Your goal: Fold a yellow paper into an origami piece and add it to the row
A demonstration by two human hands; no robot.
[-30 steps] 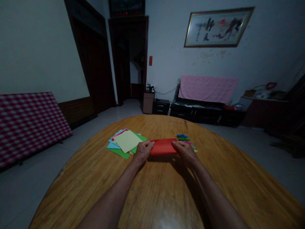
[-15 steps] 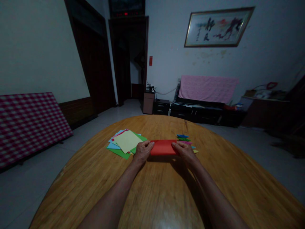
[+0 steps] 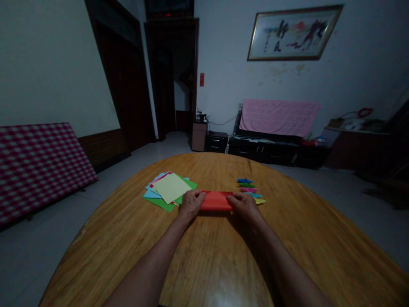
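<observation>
A red sheet of paper (image 3: 216, 201), folded into a wide rectangle, is held just above the table between my two hands. My left hand (image 3: 191, 203) pinches its left end, thumb on top and fingers underneath. At the right end, my right hand (image 3: 244, 205) grips it the same way. Left of my left hand lies a loose pile of coloured paper sheets (image 3: 171, 187), pale yellow on top with green, blue and red below. Beyond my right hand stand several small folded paper shapes in a row, among them a blue one (image 3: 244, 181) and a yellow one (image 3: 260, 201).
The round wooden table (image 3: 204, 260) fills the foreground. Behind it a low black cabinet (image 3: 262, 149) stands by the wall, under a pink cloth (image 3: 279, 117). A red-and-white checked panel (image 3: 41, 166) is at the left.
My right hand has shifted slightly left and down along with the red paper, uncovering more of the small folded shapes. Both hands still hold the paper.
</observation>
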